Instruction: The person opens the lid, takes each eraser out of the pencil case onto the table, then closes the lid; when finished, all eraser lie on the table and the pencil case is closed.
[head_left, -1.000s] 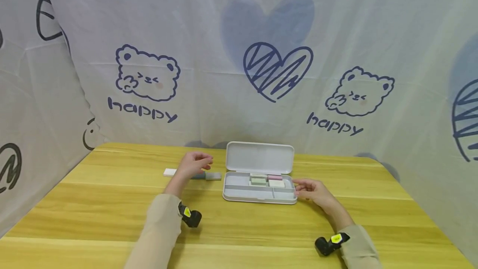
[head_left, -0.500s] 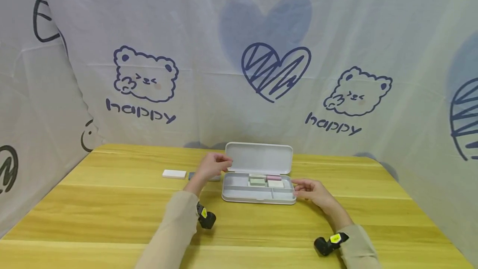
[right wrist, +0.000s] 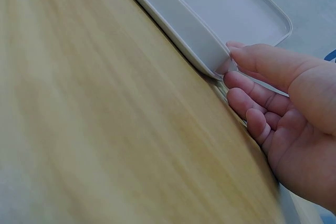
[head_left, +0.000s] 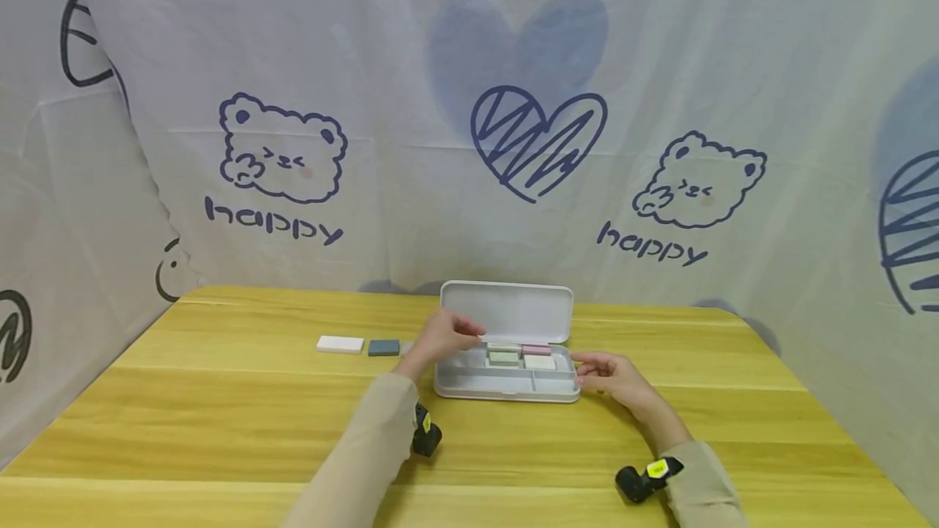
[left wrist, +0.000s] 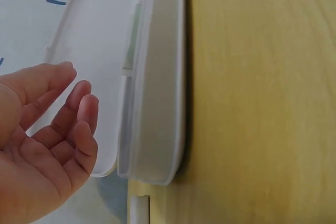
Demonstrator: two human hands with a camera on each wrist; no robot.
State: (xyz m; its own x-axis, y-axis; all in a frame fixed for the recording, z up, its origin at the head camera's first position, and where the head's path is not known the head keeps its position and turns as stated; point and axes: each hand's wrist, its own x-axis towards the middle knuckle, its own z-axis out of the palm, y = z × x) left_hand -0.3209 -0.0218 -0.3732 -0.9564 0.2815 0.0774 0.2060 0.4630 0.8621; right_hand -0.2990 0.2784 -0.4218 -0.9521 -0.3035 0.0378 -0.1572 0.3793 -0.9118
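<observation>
A white pencil case [head_left: 484, 385] lies with its lid [head_left: 513, 312] raised and leaning back. Inside, several small blocks like erasers sit right of centre, among them a green block [head_left: 504, 358], a pink block [head_left: 536, 349] and a white block [head_left: 540, 362]. My left hand [head_left: 446, 334] hovers over the case's left part, fingers loosely bent. Its thumb and fingertips stand apart with nothing between them in the left wrist view. At the case's right end my right hand [head_left: 612, 373] pinches the wall between thumb and fingers.
Left of the case on the wooden table [head_left: 220, 414] lie a white block [head_left: 341, 344] and a blue-grey block [head_left: 384, 347]. A paler grey block [head_left: 406, 346] is mostly hidden by my left wrist. A printed cloth [head_left: 403, 104] hangs behind the table.
My left hand has moved right, from above the loose blocks to over the pencil case, uncovering the white and blue-grey blocks. My right hand has stayed at the case's end.
</observation>
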